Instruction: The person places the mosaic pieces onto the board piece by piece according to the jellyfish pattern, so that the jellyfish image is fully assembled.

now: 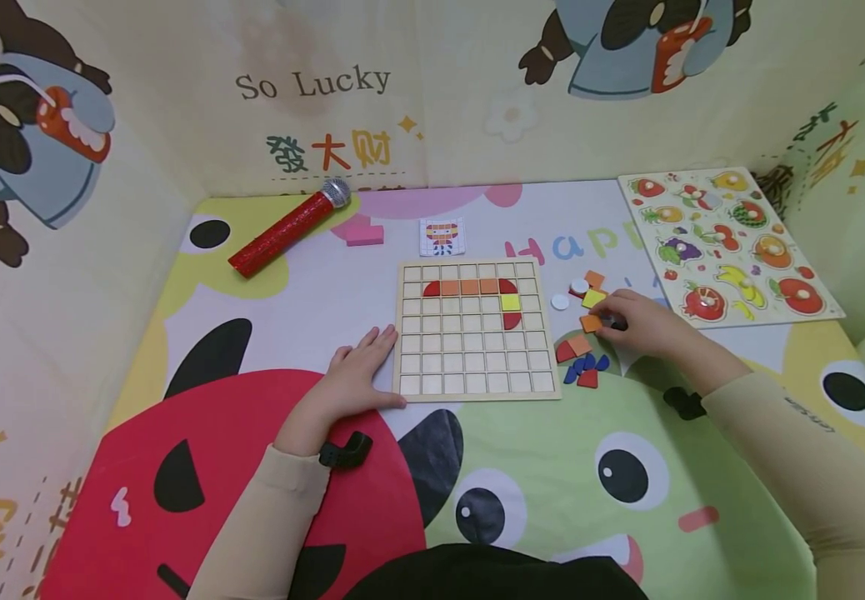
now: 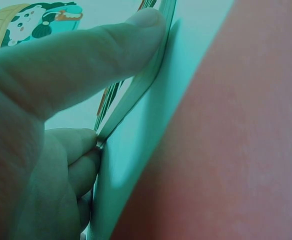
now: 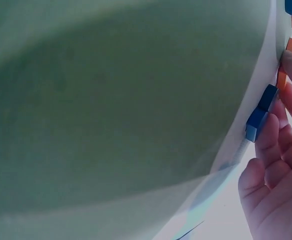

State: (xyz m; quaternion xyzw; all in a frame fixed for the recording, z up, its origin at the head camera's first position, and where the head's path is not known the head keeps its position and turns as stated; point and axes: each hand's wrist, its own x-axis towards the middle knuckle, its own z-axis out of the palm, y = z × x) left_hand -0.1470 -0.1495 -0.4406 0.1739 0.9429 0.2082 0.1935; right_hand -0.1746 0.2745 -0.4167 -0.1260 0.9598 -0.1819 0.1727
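A wooden grid board (image 1: 443, 364) lies on the table with red, orange and yellow tiles in some of its upper squares. My left hand (image 1: 353, 375) rests beside its left edge, fingers spread; thumb and fingertips touch the frame (image 2: 136, 92). To the right of the board, my right hand (image 1: 638, 322) pinches an orange square tile (image 1: 590, 323) between thumb and finger. Dark blue blocks (image 3: 262, 114) show near its other fingers in the right wrist view. Around this hand lie a yellow tile (image 1: 592, 298), white round pieces (image 1: 560, 302), blue pieces (image 1: 582, 365) and red pieces (image 1: 587, 379).
A small picture card (image 1: 442, 237) lies behind the board, showing a figure on a grid. Pink blocks (image 1: 365, 236) and a red glittery microphone (image 1: 286, 232) lie at the back left. A fruit puzzle board (image 1: 732, 250) is at the back right, against the curtain.
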